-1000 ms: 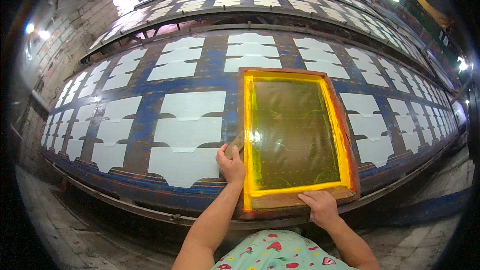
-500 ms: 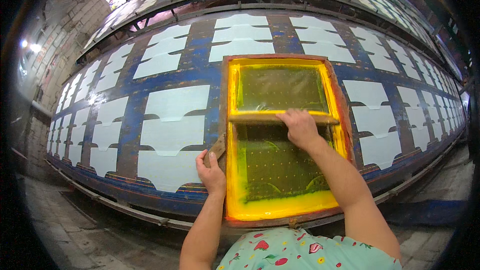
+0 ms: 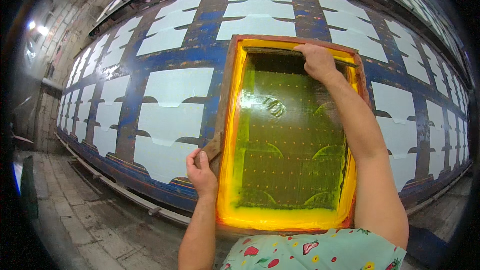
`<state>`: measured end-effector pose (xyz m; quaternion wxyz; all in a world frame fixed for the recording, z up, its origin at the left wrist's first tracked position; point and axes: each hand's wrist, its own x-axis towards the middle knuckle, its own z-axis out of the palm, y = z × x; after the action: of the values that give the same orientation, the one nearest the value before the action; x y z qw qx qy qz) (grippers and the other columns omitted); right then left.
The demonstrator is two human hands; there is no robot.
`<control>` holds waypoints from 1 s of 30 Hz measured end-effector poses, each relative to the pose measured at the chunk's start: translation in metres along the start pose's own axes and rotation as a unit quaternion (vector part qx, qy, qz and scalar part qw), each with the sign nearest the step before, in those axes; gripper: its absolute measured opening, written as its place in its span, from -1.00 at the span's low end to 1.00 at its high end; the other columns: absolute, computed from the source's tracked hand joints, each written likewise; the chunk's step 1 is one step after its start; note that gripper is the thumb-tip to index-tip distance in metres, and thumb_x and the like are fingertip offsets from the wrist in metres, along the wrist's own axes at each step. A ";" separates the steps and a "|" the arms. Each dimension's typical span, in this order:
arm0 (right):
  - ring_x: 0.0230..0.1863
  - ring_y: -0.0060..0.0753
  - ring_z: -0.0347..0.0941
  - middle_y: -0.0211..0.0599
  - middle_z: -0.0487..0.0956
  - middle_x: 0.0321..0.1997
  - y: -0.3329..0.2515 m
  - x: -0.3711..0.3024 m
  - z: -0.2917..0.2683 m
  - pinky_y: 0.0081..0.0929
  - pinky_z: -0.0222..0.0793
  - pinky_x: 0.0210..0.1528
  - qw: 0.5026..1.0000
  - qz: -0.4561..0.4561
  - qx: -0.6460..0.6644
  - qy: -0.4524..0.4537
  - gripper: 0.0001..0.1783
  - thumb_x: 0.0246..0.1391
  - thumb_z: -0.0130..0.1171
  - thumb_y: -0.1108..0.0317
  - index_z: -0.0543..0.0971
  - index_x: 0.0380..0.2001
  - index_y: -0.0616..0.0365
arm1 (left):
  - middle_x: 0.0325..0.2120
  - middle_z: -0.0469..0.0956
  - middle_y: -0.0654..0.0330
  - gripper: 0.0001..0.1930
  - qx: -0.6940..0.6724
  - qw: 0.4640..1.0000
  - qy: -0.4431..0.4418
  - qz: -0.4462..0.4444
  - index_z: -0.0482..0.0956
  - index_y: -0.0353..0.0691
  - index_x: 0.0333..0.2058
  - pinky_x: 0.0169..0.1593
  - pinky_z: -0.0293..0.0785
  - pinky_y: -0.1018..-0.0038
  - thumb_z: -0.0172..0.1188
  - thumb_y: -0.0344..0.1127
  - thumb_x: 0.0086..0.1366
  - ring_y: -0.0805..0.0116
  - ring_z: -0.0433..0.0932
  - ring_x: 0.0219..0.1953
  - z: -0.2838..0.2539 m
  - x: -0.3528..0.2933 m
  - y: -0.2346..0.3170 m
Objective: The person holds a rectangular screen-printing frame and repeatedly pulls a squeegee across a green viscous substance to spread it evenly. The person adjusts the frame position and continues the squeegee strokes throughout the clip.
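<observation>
A wood-edged printing screen (image 3: 226, 105) lies on the long table, its mesh olive green with small dots and curved outlines. Bright yellow ink (image 3: 280, 218) lines the inner edges, thickest along the near side. At the far end of the mesh, my right hand (image 3: 318, 63) grips a wooden squeegee (image 3: 270, 51) from above. My left hand (image 3: 202, 174) is closed around a short wooden handle (image 3: 213, 148) sticking out from the screen's left side. A glossy wet patch shows on the upper middle of the mesh.
White cut fabric pieces (image 3: 172, 84) lie in overlapping rows across the blue-stained table (image 3: 125, 120), on both sides of the screen. Another long table with white pieces runs behind. A metal rail (image 3: 122, 190) follows the near edge. A brick wall (image 3: 65, 35) stands at left.
My right hand has pushed the squeegee from the middle of the screen to its far end. The left hand keeps its hold on the handle. The view has shifted slightly.
</observation>
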<state>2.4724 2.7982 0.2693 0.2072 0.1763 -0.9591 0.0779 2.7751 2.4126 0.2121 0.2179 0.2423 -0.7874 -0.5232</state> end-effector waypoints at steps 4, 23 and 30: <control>0.13 0.05 0.70 -0.14 0.76 0.04 0.021 0.009 -0.001 0.04 0.64 0.18 1.000 0.007 0.019 0.001 -0.46 0.10 0.23 0.57 0.73 0.15 -0.06 | 0.05 0.64 0.06 -0.69 0.008 1.000 0.003 -0.002 0.60 -0.34 0.12 0.27 0.50 0.29 0.26 -0.22 0.61 0.21 0.59 0.11 0.002 0.000 0.000; 0.21 0.16 0.68 -0.04 0.76 0.16 -0.042 -0.078 -0.076 0.09 0.60 0.27 0.960 -0.022 0.050 -0.275 -0.46 0.08 0.21 0.37 0.72 0.18 -0.09 | 0.04 0.66 -0.05 -0.62 0.014 0.999 -0.028 0.039 0.60 -0.41 0.10 0.27 0.47 0.22 0.26 -0.16 0.60 0.08 0.59 0.12 0.003 0.004 -0.005; 0.07 0.15 0.73 -0.05 0.79 -0.02 -0.139 -0.203 -0.119 0.10 0.66 0.13 0.956 -0.009 0.063 -0.286 -0.52 0.08 0.27 0.34 0.74 0.10 -0.20 | 0.09 0.66 -0.11 -0.56 -0.042 0.997 -0.053 0.041 0.60 -0.42 0.11 0.31 0.45 0.18 0.26 -0.08 0.58 -0.02 0.59 0.18 0.000 0.010 -0.012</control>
<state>2.7409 2.7585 0.3014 -0.0863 0.2124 -0.9698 0.0829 2.7691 2.4023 0.2025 0.2075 0.1722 -0.7846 -0.5582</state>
